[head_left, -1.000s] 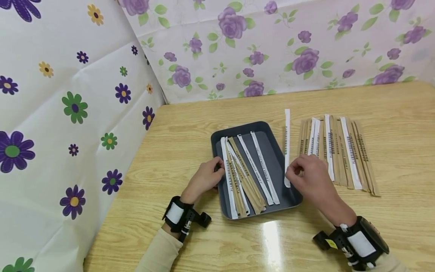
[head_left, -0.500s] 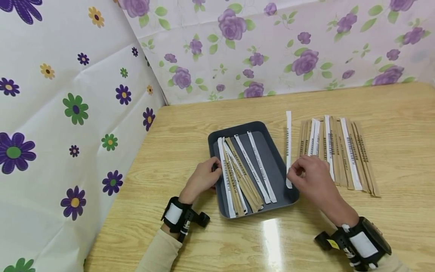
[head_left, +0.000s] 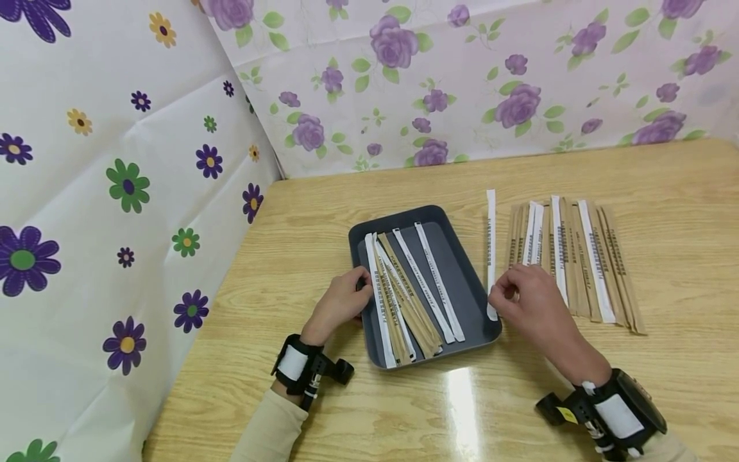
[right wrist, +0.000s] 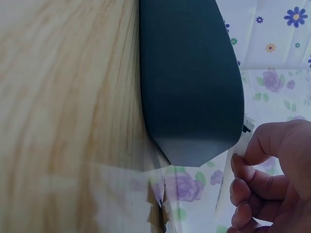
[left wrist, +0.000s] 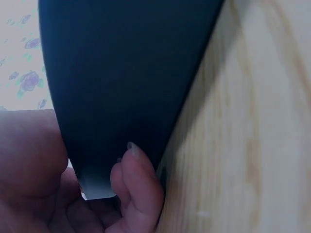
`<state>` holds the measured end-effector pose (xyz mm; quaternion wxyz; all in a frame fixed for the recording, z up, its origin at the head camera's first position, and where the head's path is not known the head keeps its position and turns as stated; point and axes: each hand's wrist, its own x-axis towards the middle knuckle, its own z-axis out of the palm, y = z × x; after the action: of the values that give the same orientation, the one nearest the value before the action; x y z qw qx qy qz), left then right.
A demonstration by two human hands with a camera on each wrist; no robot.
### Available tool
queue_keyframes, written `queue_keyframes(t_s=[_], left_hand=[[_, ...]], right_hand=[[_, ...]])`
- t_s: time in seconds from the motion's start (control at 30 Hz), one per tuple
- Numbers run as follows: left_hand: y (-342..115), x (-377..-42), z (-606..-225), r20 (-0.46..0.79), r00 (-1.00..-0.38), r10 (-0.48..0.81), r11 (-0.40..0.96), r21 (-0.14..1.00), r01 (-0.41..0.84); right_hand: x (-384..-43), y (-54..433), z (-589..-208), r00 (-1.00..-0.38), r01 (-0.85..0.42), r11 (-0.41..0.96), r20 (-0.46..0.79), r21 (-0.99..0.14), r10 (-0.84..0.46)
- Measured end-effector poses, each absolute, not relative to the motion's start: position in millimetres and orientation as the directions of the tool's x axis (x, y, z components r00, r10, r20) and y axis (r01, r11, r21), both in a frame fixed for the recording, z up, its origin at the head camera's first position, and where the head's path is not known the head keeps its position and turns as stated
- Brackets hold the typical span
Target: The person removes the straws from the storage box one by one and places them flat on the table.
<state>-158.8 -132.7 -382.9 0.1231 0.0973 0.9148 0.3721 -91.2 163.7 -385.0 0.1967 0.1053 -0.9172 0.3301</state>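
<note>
In the head view my left hand (head_left: 337,300) grips the left side of a dark grey tray (head_left: 472,314), fingers curled at its wall. Inside the tray lie several paper-wrapped straws (head_left: 437,282), white and brown, most of them bunched toward the left. My right hand (head_left: 534,301) pinches a white wrapped straw (head_left: 491,247) close to its near end, beside the tray's right rim. In the right wrist view, thumb and fingertips (right wrist: 240,189) meet on that straw. The left wrist view shows fingertips (left wrist: 138,174) against the outside of the tray wall.
Right of the held straw, a row of several brown and white wrapped straws (head_left: 594,256) lies side by side on the wooden table (head_left: 404,417). A purple-flowered sheet (head_left: 346,77) hangs behind, and a daisy-print sheet (head_left: 150,256) borders the left side.
The tray has slid left with my left hand on it, away from the held straw. My right hand and its straw have shifted very slightly right.
</note>
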Motion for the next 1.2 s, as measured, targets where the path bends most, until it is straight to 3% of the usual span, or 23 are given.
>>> queue_keyframes(t_s=[0.67, 0.97, 1.2], left_hand=[[-133, -158, -382, -0.153, -0.948, 0.277, 0.704, 0.704, 0.092], [-132, -157, -382, -0.154, -0.948, 0.278, 0.693, 0.715, 0.087], [-132, -157, -382, -0.153, -0.949, 0.277, 0.706, 0.702, 0.093]], right_hand=[[-92, 171, -387, -0.895, -0.327, 0.784, 0.438, -0.528, -0.079], [-92, 187, -385, -0.977, -0.138, 0.863, 0.21, -0.486, -0.038], [-91, 203, -385, -0.994, -0.053, 0.922, 0.106, -0.382, -0.013]])
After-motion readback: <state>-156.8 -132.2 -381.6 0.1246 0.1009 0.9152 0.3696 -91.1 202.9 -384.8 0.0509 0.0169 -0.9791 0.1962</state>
